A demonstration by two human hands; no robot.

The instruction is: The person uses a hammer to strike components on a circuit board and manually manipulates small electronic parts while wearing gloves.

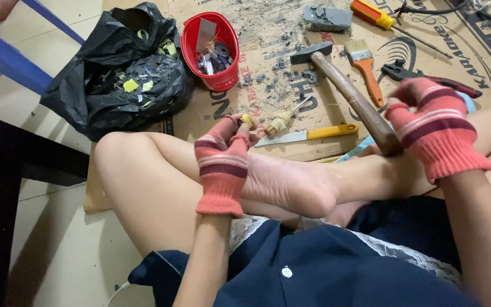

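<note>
Tiled floor (69, 244) overlaid with a flattened cardboard sheet (268, 62) strewn with dark debris; the seated person's crossed bare legs fill the lower half of the view. The left hand (223, 165), in a striped pink fingerless glove, is pinched shut on a small yellowish piece (248, 120) held at its fingertips, just above the cardboard. The right hand (433, 131), gloved alike, is closed around the brown wooden handle of a hammer (348, 91), whose dark head lies toward 11 o'clock from that hand, resting over the cardboard. Between the two hands lie a small wound coil part (279, 122) and a yellow-handled knife (308, 135), blade toward 9 o'clock. At 12 o'clock from the left hand stands a red plastic tub (223, 77) of small parts; at 10 o'clock, an open black rubbish bag (115, 74). An orange-handled paintbrush (366, 68), pliers (427, 77) and a screwdriver (379, 16) lie near 12 o'clock of the right hand.
</note>
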